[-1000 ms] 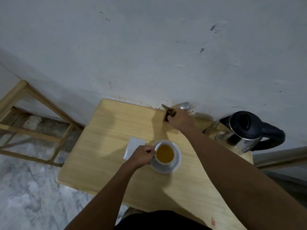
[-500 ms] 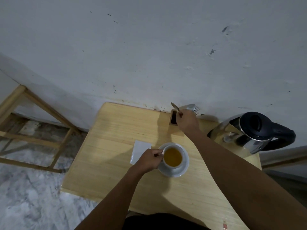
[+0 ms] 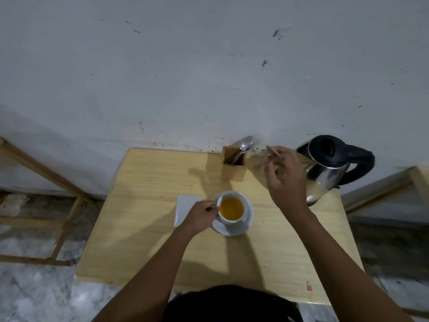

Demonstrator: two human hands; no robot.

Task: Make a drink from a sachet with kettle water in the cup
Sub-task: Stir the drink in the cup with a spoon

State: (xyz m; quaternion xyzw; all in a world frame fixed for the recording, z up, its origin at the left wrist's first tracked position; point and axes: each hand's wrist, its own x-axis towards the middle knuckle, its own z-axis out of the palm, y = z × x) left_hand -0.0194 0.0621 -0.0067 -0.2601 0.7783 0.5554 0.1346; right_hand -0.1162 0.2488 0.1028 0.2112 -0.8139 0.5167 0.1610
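Cup [image 3: 231, 208], white and round, stands on a white saucer [image 3: 248, 223] near the centre of a pale wooden table [image 3: 144, 240]; it holds a clear amber-yellow liquid almost to the rim. No brand, label or legible writing shows on any item; a small red mark at the table's near right edge is too small to read. Left hand [image 3: 201, 216] is closed on the cup at its left side, fingers pinched at what appears to be the handle. Just left of that hand lies a flat white packet or paper [image 3: 184, 206], blank on its visible face. Right hand [image 3: 285, 180] is raised above the table to the far right of the cup, fingers closed on a thin metal utensil [image 3: 271, 151] whose tip points toward the wall; its type cannot be told. A wooden cutlery holder [image 3: 233, 169] stands at the far edge against the wall, with a spoon [image 3: 245, 143] leaning out of it. A steel kettle [image 3: 329, 168] with black lid and handle stands at the far right corner.
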